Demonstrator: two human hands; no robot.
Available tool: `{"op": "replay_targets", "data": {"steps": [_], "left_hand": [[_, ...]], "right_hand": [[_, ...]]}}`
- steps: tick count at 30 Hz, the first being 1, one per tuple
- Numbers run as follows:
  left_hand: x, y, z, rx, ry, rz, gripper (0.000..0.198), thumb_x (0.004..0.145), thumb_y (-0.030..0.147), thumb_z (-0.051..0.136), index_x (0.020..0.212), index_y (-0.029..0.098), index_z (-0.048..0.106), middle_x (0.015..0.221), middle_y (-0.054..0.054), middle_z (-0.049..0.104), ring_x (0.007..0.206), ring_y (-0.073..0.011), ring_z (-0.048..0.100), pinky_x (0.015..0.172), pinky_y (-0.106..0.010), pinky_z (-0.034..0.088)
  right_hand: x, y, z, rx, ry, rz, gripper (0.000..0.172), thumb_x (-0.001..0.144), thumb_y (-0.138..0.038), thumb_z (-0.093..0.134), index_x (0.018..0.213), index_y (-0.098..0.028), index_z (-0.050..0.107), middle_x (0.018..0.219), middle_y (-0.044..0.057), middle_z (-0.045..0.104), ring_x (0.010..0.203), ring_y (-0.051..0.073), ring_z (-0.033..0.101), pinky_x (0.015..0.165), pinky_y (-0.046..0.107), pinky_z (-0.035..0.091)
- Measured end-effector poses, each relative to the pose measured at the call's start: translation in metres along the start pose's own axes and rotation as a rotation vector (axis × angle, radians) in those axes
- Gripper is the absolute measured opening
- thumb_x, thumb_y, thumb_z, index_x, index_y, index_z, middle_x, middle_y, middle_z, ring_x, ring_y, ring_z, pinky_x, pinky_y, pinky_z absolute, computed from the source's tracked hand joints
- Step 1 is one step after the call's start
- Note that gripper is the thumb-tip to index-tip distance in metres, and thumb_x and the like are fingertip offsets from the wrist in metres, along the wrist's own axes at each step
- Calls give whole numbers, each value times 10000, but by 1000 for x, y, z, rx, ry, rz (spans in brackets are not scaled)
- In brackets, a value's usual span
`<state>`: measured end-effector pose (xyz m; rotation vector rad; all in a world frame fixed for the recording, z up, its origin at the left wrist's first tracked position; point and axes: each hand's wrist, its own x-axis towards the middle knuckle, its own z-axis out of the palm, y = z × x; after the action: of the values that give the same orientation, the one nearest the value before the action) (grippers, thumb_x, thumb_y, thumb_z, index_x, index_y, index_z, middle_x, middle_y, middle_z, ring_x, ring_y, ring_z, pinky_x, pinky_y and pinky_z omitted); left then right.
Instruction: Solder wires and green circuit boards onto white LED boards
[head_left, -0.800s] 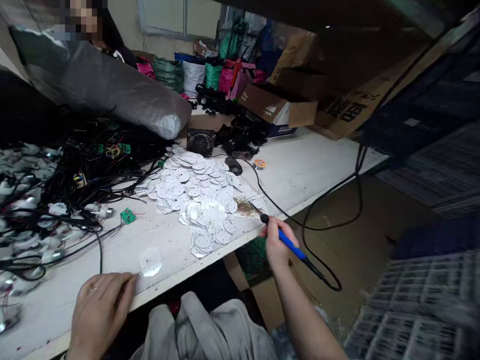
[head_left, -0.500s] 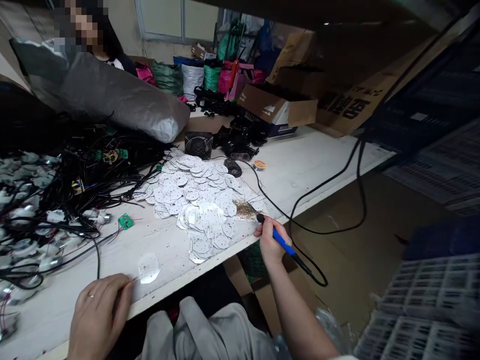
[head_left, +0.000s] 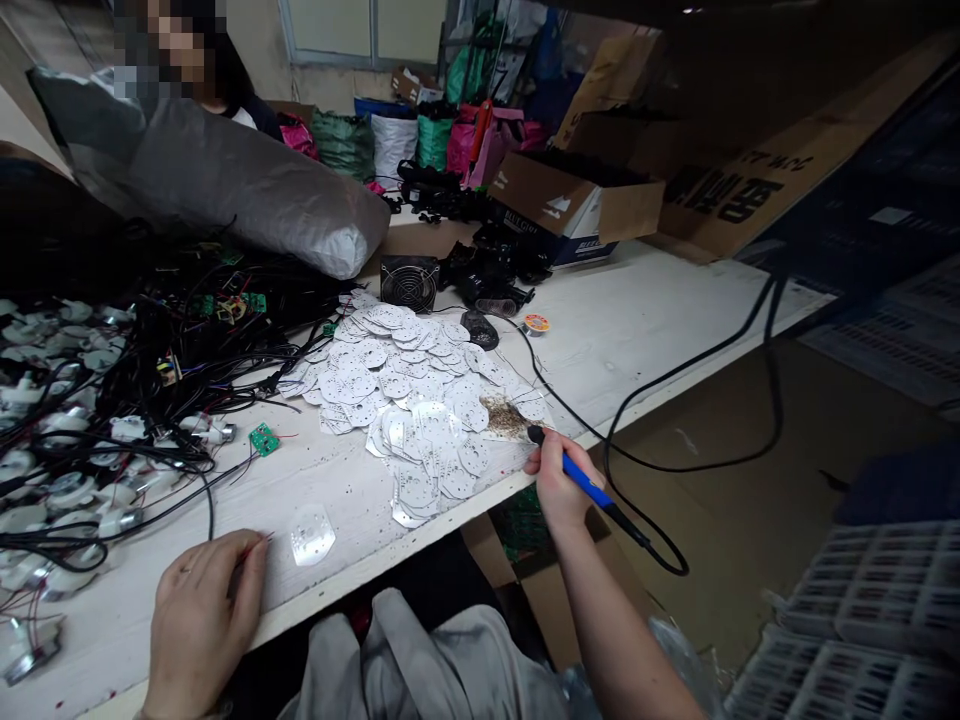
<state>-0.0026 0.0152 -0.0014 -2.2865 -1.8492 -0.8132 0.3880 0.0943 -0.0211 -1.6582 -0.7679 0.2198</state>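
This looks like a workshop for electric parts. On a long white table (head_left: pixel 592 360) lie a big pile of flat white plates with tiny dots (head_left: pixel 409 380), lots of tangled black wires (head_left: pixel 247 365) and a small green circuit board (head_left: pixel 263 439). There's a blue and black soldering iron (head_left: pixel 586 482) too. Big stuffed green, white and pink sacks (head_left: pixel 394 148) stand at the back.

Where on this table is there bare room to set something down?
The widest bare patch of table lies right of the spool, in front of the open box. A smaller, speckled one lies between the lone plate and plate pile. Black wires and white parts crowd the left.
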Motion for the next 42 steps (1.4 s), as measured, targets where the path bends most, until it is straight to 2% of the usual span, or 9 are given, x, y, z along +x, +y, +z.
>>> {"op": "replay_targets", "data": {"steps": [6, 10, 15, 17, 19, 24, 29, 35, 42], "left_hand": [[14, 6, 2, -179, -13, -65, 168, 893, 355, 505, 862, 228, 611, 846, -12, 714, 779, -196, 650, 765, -345, 435], [22, 19, 4, -287, -64, -154, 172, 879, 302, 496, 777, 227, 613, 782, -1, 706, 746, -174, 641, 734, -332, 448], [22, 25, 10, -246, -108, -227, 132, 846, 215, 508, 742, 216, 590, 829, -12, 716, 838, -185, 628, 817, -373, 417], [19, 26, 11, -232, -97, -230, 113, 829, 193, 527, 732, 215, 581, 843, -6, 718, 855, -186, 624, 837, -381, 402], [17, 26, 10, -229, -84, -237, 109, 811, 178, 547, 710, 213, 570, 860, -3, 723, 871, -186, 625, 863, -389, 388], [14, 27, 11, -235, -71, -256, 138, 769, 133, 558, 655, 210, 542, 850, 0, 732, 868, -180, 634, 897, -402, 374], [16, 28, 10, -233, -53, -234, 153, 741, 101, 572, 641, 206, 524, 838, 12, 737, 847, -175, 645, 900, -410, 372], [15, 27, 10, -223, -65, -240, 153, 725, 91, 575, 636, 204, 524, 843, 11, 739, 859, -180, 644, 901, -418, 375], [16, 27, 10, -226, -84, -253, 143, 741, 107, 573, 647, 207, 531, 835, 5, 737, 847, -177, 642, 900, -409, 399]], "right_hand": [[-6, -12, -4, 108, 20, 84, 441, 754, -547, 613, 867, -125, 669, 486, -35, 570, 364, 128, 537, 419, 254, 459], [-49, -41, 5, 280, -59, 85, 379, 790, -511, 592, 842, -140, 652, 481, -38, 584, 349, 126, 532, 366, 242, 433], [-129, -66, 19, 286, -475, 27, 325, 810, -453, 605, 828, -138, 683, 458, -30, 599, 360, 137, 560, 438, 276, 502], [-150, -68, 22, 270, -612, -38, 290, 836, -419, 580, 818, -153, 695, 462, -30, 608, 385, 134, 574, 488, 277, 522], [-161, -67, 24, 269, -688, -104, 271, 855, -392, 557, 800, -170, 703, 439, -43, 590, 388, 127, 570, 514, 269, 525], [-166, -64, 23, 219, -748, -183, 274, 862, -383, 530, 752, -206, 707, 433, -43, 587, 409, 136, 585, 531, 266, 535], [-171, -72, 22, 113, -741, -195, 304, 854, -434, 528, 697, -229, 688, 466, -21, 609, 442, 154, 602, 513, 273, 525], [-171, -74, 30, 248, -763, -345, 253, 868, -334, 531, 677, -235, 664, 445, -43, 587, 430, 138, 597, 504, 251, 508], [-170, -80, 28, 133, -826, -327, 251, 877, -343, 512, 718, -232, 672, 425, -53, 570, 379, 130, 557, 471, 252, 489]]}}
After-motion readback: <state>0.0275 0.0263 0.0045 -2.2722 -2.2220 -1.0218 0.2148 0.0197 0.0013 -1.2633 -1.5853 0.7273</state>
